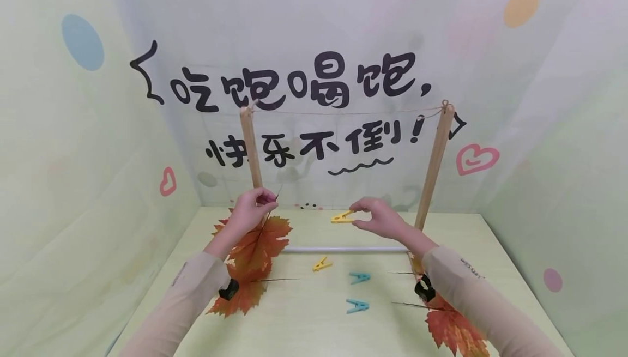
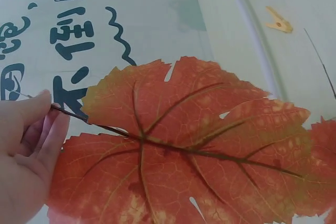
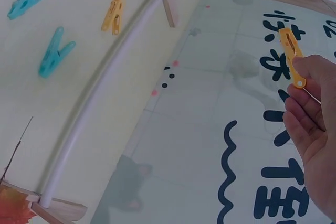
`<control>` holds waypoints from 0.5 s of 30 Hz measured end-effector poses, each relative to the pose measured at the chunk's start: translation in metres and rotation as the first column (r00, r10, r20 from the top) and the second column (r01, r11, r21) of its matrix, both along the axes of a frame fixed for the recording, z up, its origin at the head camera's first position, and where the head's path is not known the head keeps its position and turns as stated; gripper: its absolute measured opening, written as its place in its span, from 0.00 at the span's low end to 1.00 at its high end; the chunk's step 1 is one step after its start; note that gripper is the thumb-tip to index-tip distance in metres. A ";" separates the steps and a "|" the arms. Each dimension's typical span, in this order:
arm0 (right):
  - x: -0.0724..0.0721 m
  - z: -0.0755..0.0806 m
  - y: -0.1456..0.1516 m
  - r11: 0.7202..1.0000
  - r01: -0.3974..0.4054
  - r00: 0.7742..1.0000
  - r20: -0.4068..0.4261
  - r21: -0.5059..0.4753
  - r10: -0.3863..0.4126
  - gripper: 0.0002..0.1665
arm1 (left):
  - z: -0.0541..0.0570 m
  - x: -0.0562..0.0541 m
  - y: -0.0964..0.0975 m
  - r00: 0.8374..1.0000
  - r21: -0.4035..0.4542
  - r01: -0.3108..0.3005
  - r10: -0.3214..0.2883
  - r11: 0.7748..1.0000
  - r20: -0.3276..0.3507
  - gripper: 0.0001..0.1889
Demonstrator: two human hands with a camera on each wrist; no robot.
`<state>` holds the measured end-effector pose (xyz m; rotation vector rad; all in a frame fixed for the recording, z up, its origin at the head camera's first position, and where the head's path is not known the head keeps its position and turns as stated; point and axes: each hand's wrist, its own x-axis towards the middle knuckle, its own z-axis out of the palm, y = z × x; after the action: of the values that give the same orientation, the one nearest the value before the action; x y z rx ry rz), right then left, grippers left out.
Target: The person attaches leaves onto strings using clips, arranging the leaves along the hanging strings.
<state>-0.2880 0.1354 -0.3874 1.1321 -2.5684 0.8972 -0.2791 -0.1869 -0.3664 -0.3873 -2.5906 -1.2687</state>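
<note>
My left hand (image 1: 249,214) pinches the thin dark stem of an orange-red artificial maple leaf (image 1: 272,237) beside the left wooden post (image 1: 253,155). The left wrist view shows this leaf (image 2: 184,150) broadly spread, its stem held between thumb and fingers of the hand (image 2: 23,156). Across from it, my right hand (image 1: 385,219) grips a yellow clothespin (image 1: 340,217) by one end, with its other end pointing left. In the right wrist view, the thumb and fingers hold that clothespin (image 3: 290,51). Both hands are below a thin string (image 1: 343,113) tied between the post tops.
On the table lie another yellow clothespin (image 1: 322,264) and two teal clothespins (image 1: 360,277). More maple leaves rest at left (image 1: 245,294) and at right (image 1: 453,328), stems pointing inward. A white rod (image 1: 348,249) joins the feet of the left post and the right post (image 1: 435,166).
</note>
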 end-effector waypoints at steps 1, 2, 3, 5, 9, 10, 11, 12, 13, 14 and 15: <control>-0.001 0.003 0.000 1.000 -0.004 1.000 -0.008 -0.006 0.004 0.15 | 0.002 -0.001 0.001 1.000 0.007 -0.005 0.005 1.000 -0.009 0.06; -0.002 0.006 0.000 1.000 -0.005 1.000 -0.015 -0.010 0.005 0.15 | 0.005 -0.002 0.002 1.000 0.015 -0.009 0.010 1.000 -0.016 0.06; -0.003 0.009 0.000 1.000 -0.005 1.000 -0.021 -0.016 0.005 0.15 | 0.007 -0.003 0.003 1.000 0.019 -0.013 0.013 1.000 -0.023 0.06; -0.004 0.014 0.000 1.000 0.000 0.999 -0.037 -0.021 -0.001 0.16 | 0.011 -0.005 0.005 0.999 0.037 -0.017 0.018 0.999 -0.034 0.06; -0.005 0.025 0.000 1.000 0.013 0.998 -0.054 -0.029 -0.014 0.17 | 0.021 -0.009 0.009 0.999 0.062 -0.024 0.027 0.998 -0.045 0.06; -0.005 0.027 0.000 0.999 0.014 0.998 -0.060 -0.030 -0.016 0.17 | 0.023 -0.009 0.010 0.998 0.071 -0.025 0.028 0.997 -0.047 0.06; -0.005 0.029 0.000 0.999 0.013 0.998 -0.066 -0.032 -0.015 0.17 | 0.026 -0.010 0.011 0.998 0.073 -0.026 0.030 0.997 -0.051 0.06; -0.006 0.031 -0.001 0.999 0.014 0.997 -0.074 -0.034 -0.016 0.17 | 0.028 -0.010 0.012 0.998 0.075 -0.025 0.030 0.997 -0.057 0.06; -0.006 0.034 -0.001 0.999 0.014 0.997 -0.081 -0.035 -0.016 0.17 | 0.031 -0.010 0.013 0.997 0.078 -0.021 0.027 0.997 -0.069 0.06; -0.006 0.036 -0.001 0.999 0.013 0.996 -0.090 -0.037 -0.016 0.17 | 0.033 -0.011 0.014 0.997 0.085 -0.020 0.026 0.996 -0.076 0.06; -0.007 0.038 -0.001 0.999 0.011 0.995 -0.101 -0.038 -0.014 0.17 | 0.036 -0.011 0.015 0.996 0.087 -0.017 0.025 0.996 -0.088 0.06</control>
<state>-0.2947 0.1339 -0.3498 1.1200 -2.4652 0.8584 -0.2901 -0.1719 -0.3308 -0.3902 -2.4507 -1.3206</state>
